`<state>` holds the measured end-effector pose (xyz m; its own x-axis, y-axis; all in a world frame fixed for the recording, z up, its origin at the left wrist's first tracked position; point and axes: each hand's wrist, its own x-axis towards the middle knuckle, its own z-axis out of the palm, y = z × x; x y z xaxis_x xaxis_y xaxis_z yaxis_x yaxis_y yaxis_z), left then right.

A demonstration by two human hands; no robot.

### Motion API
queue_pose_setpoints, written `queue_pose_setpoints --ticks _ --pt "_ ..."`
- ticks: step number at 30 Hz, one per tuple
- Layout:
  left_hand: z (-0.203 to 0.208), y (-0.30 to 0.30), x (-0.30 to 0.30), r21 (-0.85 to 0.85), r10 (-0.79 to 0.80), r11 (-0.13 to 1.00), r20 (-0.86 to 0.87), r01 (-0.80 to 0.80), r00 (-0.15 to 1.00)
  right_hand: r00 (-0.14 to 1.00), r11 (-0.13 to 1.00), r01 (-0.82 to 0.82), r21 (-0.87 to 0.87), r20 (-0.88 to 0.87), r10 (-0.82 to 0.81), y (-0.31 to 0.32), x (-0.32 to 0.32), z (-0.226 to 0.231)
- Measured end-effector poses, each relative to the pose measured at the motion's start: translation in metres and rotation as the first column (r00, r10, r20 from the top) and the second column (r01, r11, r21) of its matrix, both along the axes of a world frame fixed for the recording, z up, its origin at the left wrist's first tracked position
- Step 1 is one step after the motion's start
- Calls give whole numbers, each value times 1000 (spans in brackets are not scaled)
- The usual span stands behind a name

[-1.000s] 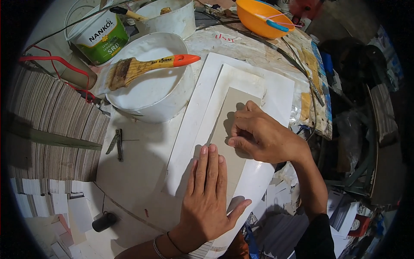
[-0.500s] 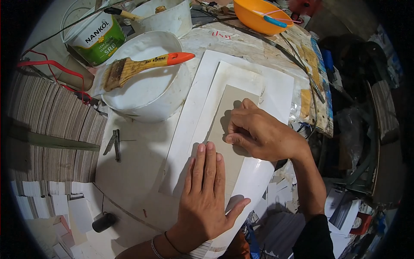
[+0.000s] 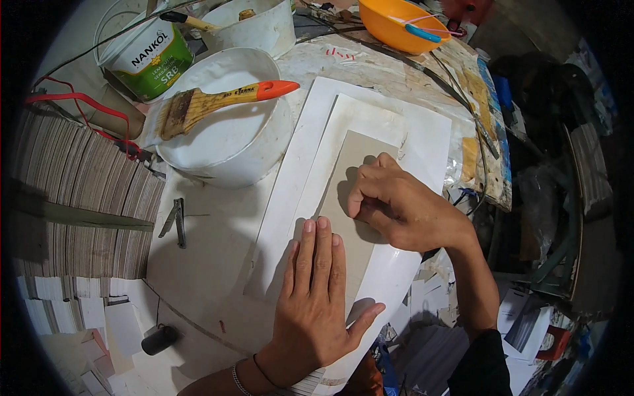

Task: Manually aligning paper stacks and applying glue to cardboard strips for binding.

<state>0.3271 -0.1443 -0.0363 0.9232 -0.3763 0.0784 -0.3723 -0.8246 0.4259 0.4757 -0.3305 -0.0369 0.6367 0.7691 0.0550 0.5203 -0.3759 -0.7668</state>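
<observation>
Beige board flat beneath two hands

At left, our left hand (image 3: 314, 323) lies flat, four fingers straight and close together, the thumb spread wide. It covers the lower left of the beige board strip (image 3: 356, 257), which rests on a smaller off-white sheet (image 3: 366, 112) over a larger white sheet (image 3: 300, 152). We judge the strip light and fairly stiff, with a matt face that should not slip much, though its corners could dent. We would hold it by its long edges; the sheets look thinner and easier to crease. To the right, our right hand (image 3: 406, 204) is curled over the strip, thumb and forefinger drawn narrow; we cannot tell whether anything is pinched there.

Around us, again from the left, come a stack of boards (image 3: 86, 171), a black cylinder (image 3: 160, 339), a slim metal tool (image 3: 177, 224) and a white tub (image 3: 251, 165) of white liquid, with a broad paintbrush (image 3: 224, 100) across it. That tub stands just beside the sheets, so we judge it the chief obstacle. Farther right sit an orange basin (image 3: 396, 30) and dark cables (image 3: 456, 82).
</observation>
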Motion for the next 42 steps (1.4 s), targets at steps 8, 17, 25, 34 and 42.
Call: queue_pose_setpoints --ticks 8,17,25,34,42 --pt "-3 1 0 -34 3 999 22 -2 1000 999 999 5 -46 40 -4 3 -2 -1" --pt "-4 1 0 -40 5 999 -2 -5 1000 1000 998 10 -69 10 -10 8 -3 5" --pt "-1 1 2 -34 -7 999 -1 7 1000 1000 997 24 -70 5 -24 6 -4 6" --pt "8 -3 0 16 26 1000 -26 -26 999 985 962 146 232 60 -164 0 -4 -5" --pt "0 -5 -4 42 58 997 -13 -57 998 995 985 50 163 80 -64 -1 -16 8"
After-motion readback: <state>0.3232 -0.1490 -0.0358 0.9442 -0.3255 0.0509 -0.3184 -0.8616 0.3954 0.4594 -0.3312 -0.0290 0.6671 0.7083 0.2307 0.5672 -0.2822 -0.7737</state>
